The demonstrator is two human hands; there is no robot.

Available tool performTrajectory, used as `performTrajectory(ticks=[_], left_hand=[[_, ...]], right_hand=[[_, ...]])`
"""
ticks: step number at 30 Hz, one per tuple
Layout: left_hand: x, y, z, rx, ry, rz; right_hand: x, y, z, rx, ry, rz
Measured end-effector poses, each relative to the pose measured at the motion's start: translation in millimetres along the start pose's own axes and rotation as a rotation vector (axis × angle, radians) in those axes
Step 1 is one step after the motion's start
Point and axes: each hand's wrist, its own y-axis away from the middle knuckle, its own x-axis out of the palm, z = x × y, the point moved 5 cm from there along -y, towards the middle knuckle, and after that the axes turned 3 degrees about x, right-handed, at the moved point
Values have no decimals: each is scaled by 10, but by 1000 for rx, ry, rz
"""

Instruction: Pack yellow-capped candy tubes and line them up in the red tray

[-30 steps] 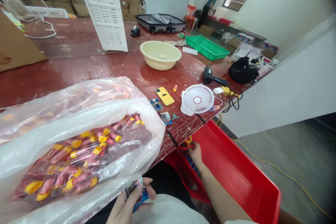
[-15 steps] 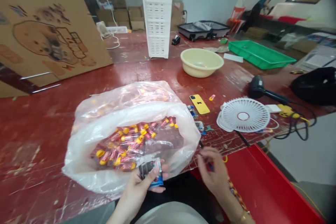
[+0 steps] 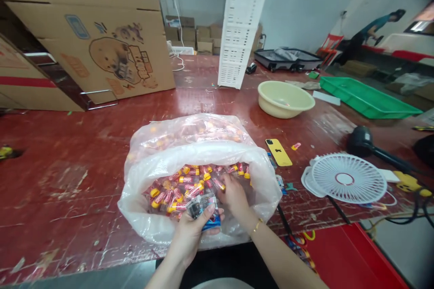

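My left hand [image 3: 193, 228] is closed on a small printed packet [image 3: 212, 221], blue and dark with a clear part, thumb on top. It sits at the near rim of a white plastic bag [image 3: 142, 207]. Inside the open bag lie many small red-labelled tubes [image 3: 176, 195] with yellow caps. My right hand [image 3: 237, 198] reaches into the bag, its fingers curled round one of the small tubes [image 3: 219, 184]; the fingertips are partly hidden among the pile.
Right of the bag lie a yellow phone [image 3: 278, 152], a loose tube [image 3: 296, 146], a white fan [image 3: 344, 178] and a hair dryer [image 3: 361, 141]. Farther back are a cream basin [image 3: 286, 110] and a green tray [image 3: 369, 104]. Cardboard boxes [image 3: 135, 22] stand left; a red bin [image 3: 349, 257] is below.
My right hand has moved from beside the bag's right side into the bag, onto the tubes. My left hand still holds the packet. The view has swung a little left.
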Motion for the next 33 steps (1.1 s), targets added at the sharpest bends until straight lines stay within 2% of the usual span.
performTrajectory(ticks=[3,6,10,12,16,20,23,26,30,33], left_hand=[[-12,-35,-14,28,-12,42],[-18,-50,-22,65,-74,60],[34,-44,-15,91,-133,67],[79,-35,-3,92,-143,76],[147,-17,34,86,-143,112],[183,-20,50,114,-210,200],[198,-34,20,193,-265,232],[197,-52,15,209,-283,185],[229,-52,11,231,-307,162],[258,-47,6,245,-339,187]], right_hand=[[-216,148,-121,-4,-75,12],[-572,244,-190,23,-389,4],[-969,280,-103,33,-782,36],[-1022,278,-48,63,-941,67],[-948,279,0,120,-1111,154],[-1031,298,38,49,-1049,170],[-1274,322,117,-101,-852,29],[-1492,369,284,-284,-598,-74],[-1587,423,517,-465,-397,-30],[-1551,425,580,-502,-359,13]])
